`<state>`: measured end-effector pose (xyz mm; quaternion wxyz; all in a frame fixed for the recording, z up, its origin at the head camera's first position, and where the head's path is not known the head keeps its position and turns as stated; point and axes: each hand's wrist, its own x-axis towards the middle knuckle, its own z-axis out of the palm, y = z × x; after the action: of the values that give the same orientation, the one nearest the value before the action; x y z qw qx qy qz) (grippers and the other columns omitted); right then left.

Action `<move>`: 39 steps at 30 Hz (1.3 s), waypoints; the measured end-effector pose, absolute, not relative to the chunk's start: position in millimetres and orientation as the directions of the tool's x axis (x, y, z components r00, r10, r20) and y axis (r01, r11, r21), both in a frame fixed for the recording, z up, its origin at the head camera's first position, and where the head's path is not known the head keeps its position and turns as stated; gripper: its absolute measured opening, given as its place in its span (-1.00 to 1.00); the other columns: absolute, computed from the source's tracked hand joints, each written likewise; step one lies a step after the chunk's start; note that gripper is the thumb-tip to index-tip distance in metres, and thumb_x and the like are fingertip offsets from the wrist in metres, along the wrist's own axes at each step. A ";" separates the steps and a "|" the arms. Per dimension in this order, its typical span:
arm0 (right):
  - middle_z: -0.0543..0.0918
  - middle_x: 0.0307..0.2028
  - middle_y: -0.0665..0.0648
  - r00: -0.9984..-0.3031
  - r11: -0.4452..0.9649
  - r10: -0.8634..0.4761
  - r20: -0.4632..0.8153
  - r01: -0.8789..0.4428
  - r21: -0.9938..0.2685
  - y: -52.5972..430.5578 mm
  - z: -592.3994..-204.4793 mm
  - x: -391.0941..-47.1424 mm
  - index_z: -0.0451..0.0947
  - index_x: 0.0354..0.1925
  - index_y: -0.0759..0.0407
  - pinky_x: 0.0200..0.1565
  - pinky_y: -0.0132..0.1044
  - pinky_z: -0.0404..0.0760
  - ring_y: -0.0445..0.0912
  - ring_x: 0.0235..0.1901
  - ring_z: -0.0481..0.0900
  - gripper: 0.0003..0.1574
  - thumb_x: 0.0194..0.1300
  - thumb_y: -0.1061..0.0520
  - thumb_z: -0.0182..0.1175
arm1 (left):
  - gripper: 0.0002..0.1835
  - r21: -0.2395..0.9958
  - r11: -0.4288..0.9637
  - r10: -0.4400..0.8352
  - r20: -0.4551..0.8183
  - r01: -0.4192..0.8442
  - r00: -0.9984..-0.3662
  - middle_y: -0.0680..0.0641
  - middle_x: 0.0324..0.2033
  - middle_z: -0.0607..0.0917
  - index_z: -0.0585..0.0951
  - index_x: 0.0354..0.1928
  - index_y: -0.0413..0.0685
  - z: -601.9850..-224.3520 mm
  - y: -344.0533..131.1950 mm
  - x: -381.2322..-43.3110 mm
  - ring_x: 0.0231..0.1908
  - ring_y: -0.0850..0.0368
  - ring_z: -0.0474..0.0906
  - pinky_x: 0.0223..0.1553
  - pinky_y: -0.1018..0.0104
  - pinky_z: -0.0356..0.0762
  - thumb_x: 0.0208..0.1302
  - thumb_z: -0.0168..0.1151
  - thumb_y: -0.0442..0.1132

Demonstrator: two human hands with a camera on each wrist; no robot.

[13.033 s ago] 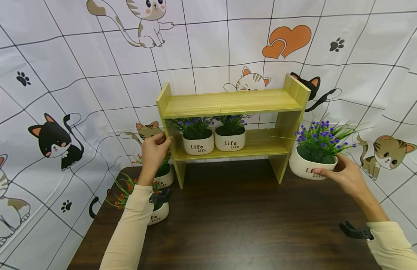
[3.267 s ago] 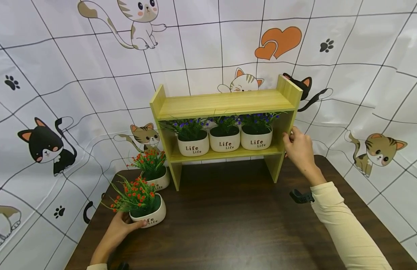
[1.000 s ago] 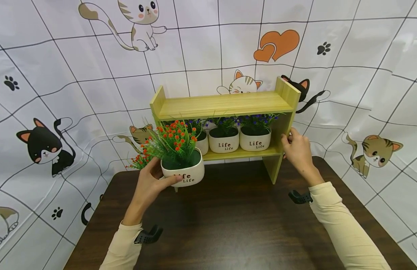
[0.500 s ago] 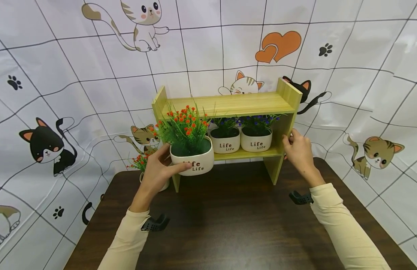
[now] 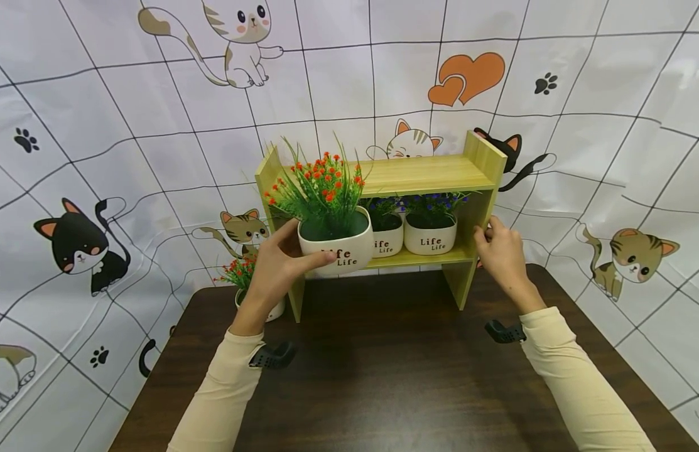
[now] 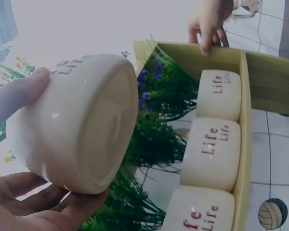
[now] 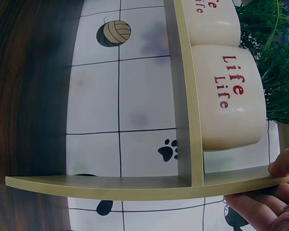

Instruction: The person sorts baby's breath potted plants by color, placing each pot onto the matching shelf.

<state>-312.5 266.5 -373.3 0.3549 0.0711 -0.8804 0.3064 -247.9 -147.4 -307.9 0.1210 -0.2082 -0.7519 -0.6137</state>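
My left hand [image 5: 278,267] grips a potted plant [image 5: 352,246] with orange-red flowers in a white "Life" pot, thumb across its front. It is held in the air before the left half of a light wooden shelf [image 5: 428,172]. From the left wrist, the pot's underside [image 6: 108,130] shows, tilted. My right hand [image 5: 503,257] pinches the shelf's right side panel; the right wrist view has the thumb [image 7: 282,161] on one face and fingers on the other. Purple-flowered pots stand on the lower board: right [image 5: 431,235], middle [image 5: 387,242], and left [image 6: 200,211], which the held plant hides from the head.
Another orange-red potted plant [image 5: 277,311] stands on the dark wooden table [image 5: 383,376], left of the shelf and partly behind my left forearm. The shelf's upper board [image 5: 394,176] bears no pot. A cat-patterned wall covering [image 5: 349,81] rises behind.
The third purple pot went from my right hand onto the lower board; that hand then took the side panel. My left hand lifted the orange-red plant off the table, up and rightward.
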 end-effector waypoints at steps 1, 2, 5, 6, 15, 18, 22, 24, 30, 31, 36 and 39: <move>0.64 -0.69 0.28 -0.740 0.801 0.091 0.667 -0.343 -0.490 266.4 -373.3 -312.2 0.59 -0.10 0.46 -0.74 -0.42 0.16 -0.28 -0.85 0.31 -0.80 0.53 0.27 0.16 | -0.32 0.869 0.157 0.166 0.446 0.470 -0.880 -0.20 0.04 0.77 0.61 0.31 -0.11 -306.5 -145.6 -248.7 -0.09 0.11 0.80 -0.13 0.28 0.78 0.12 0.66 -0.30; 0.65 -0.69 0.28 -0.741 0.800 0.090 0.665 -0.344 -0.492 266.3 -373.3 -312.1 0.59 -0.09 0.46 -0.74 -0.43 0.16 -0.28 -0.85 0.31 -0.80 0.53 0.27 0.16 | -0.32 0.863 0.157 0.167 0.456 0.480 -0.874 -0.19 0.05 0.76 0.61 0.30 -0.12 -305.2 -143.8 -249.7 -0.08 0.11 0.80 -0.11 0.29 0.78 0.12 0.65 -0.30; 0.64 -0.70 0.28 -0.744 0.799 0.088 0.663 -0.344 -0.493 266.4 -373.4 -311.8 0.58 -0.10 0.46 -0.76 -0.45 0.16 -0.30 -0.86 0.32 -0.80 0.53 0.27 0.16 | -0.34 0.842 0.155 0.170 0.493 0.517 -0.853 -0.20 0.05 0.76 0.62 0.28 -0.14 -300.5 -137.6 -252.9 -0.08 0.10 0.79 -0.09 0.32 0.78 0.12 0.65 -0.32; 0.64 -0.69 0.29 -0.744 0.799 0.088 0.662 -0.344 -0.493 266.3 -373.3 -311.7 0.58 -0.11 0.46 -0.76 -0.45 0.17 -0.31 -0.86 0.34 -0.80 0.54 0.27 0.16 | -0.35 0.834 0.153 0.172 0.506 0.530 -0.845 -0.20 0.06 0.76 0.61 0.28 -0.14 -298.6 -135.3 -254.2 -0.06 0.10 0.78 -0.07 0.32 0.78 0.12 0.64 -0.33; 0.72 -0.61 0.35 -0.737 0.794 0.087 0.670 -0.354 -0.494 266.9 -372.3 -311.9 0.57 -0.12 0.45 -0.76 -0.49 0.24 -0.31 -0.86 0.41 -0.82 0.53 0.28 0.16 | -0.21 0.812 0.098 0.172 0.556 0.576 -0.813 -0.16 0.21 0.73 0.50 0.42 -0.12 -279.9 -114.2 -259.3 0.13 -0.03 0.75 0.12 0.22 0.75 0.14 0.63 -0.36; 0.73 -0.60 0.36 -0.740 0.793 0.088 0.667 -0.354 -0.497 266.6 -372.5 -311.7 0.57 -0.13 0.45 -0.76 -0.50 0.25 -0.31 -0.85 0.42 -0.81 0.53 0.27 0.16 | -0.20 0.804 0.098 0.165 0.568 0.587 -0.806 -0.15 0.23 0.72 0.50 0.45 -0.12 -272.3 -107.9 -259.9 0.16 -0.02 0.74 0.17 0.20 0.73 0.15 0.63 -0.34; 0.75 -0.55 0.40 -0.743 0.786 0.083 0.664 -0.361 -0.503 266.6 -373.1 -311.7 0.57 -0.12 0.46 -0.76 -0.53 0.28 -0.33 -0.85 0.44 -0.81 0.54 0.27 0.15 | -0.20 0.791 0.083 0.170 0.587 0.606 -0.791 -0.15 0.23 0.73 0.51 0.45 -0.11 -262.9 -99.7 -263.8 0.15 -0.02 0.75 0.18 0.15 0.73 0.16 0.63 -0.32; 0.76 -0.54 0.41 -0.745 0.782 0.081 0.663 -0.364 -0.505 266.5 -373.4 -311.5 0.57 -0.11 0.46 -0.76 -0.54 0.29 -0.32 -0.85 0.45 -0.81 0.55 0.27 0.15 | -0.21 0.787 0.078 0.174 0.593 0.612 -0.786 -0.14 0.22 0.73 0.52 0.45 -0.10 -259.1 -95.8 -266.4 0.14 -0.01 0.75 0.18 0.13 0.73 0.16 0.63 -0.32; 0.76 -0.52 0.42 -0.751 0.780 0.081 0.656 -0.362 -0.511 266.8 -374.0 -311.7 0.57 -0.08 0.46 -0.75 -0.55 0.32 -0.29 -0.86 0.48 -0.79 0.56 0.26 0.14 | -0.21 0.787 0.067 0.171 0.596 0.613 -0.784 -0.12 0.24 0.71 0.52 0.46 -0.01 -250.8 -84.0 -273.8 0.18 0.02 0.72 0.23 0.06 0.70 0.17 0.61 -0.26; 0.76 -0.52 0.42 -0.751 0.780 0.081 0.656 -0.361 -0.510 266.9 -374.0 -312.0 0.57 -0.08 0.46 -0.75 -0.55 0.32 -0.31 -0.86 0.47 -0.79 0.56 0.26 0.14 | -0.20 0.785 0.065 0.170 0.599 0.616 -0.782 -0.12 0.25 0.71 0.52 0.47 0.00 -249.5 -81.9 -274.7 0.18 0.02 0.72 0.24 0.05 0.69 0.16 0.61 -0.25; 0.76 -0.51 0.43 -0.738 0.782 0.082 0.670 -0.369 -0.503 267.2 -373.4 -312.6 0.58 -0.06 0.48 -0.74 -0.59 0.27 -0.54 -0.83 0.30 -0.77 0.56 0.25 0.16 | -0.15 0.788 0.035 0.164 0.602 0.614 -0.782 -0.12 0.26 0.70 0.49 0.51 0.02 -242.2 -68.8 -281.7 0.19 0.01 0.72 0.22 0.06 0.70 0.15 0.62 -0.23; 0.76 -0.51 0.44 -0.731 0.784 0.082 0.677 -0.372 -0.497 266.9 -373.1 -312.6 0.58 -0.07 0.48 -0.74 -0.60 0.24 -0.57 -0.81 0.27 -0.77 0.56 0.25 0.17 | -0.14 0.791 0.032 0.163 0.599 0.611 -0.784 -0.11 0.27 0.70 0.49 0.52 0.01 -238.6 -61.9 -287.0 0.18 0.03 0.73 0.19 0.09 0.72 0.16 0.62 -0.22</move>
<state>-312.6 266.9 -373.1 0.3570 0.0829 -0.8743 0.3183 -287.0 -61.9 -238.6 0.1759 -0.2779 -0.6964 -0.6378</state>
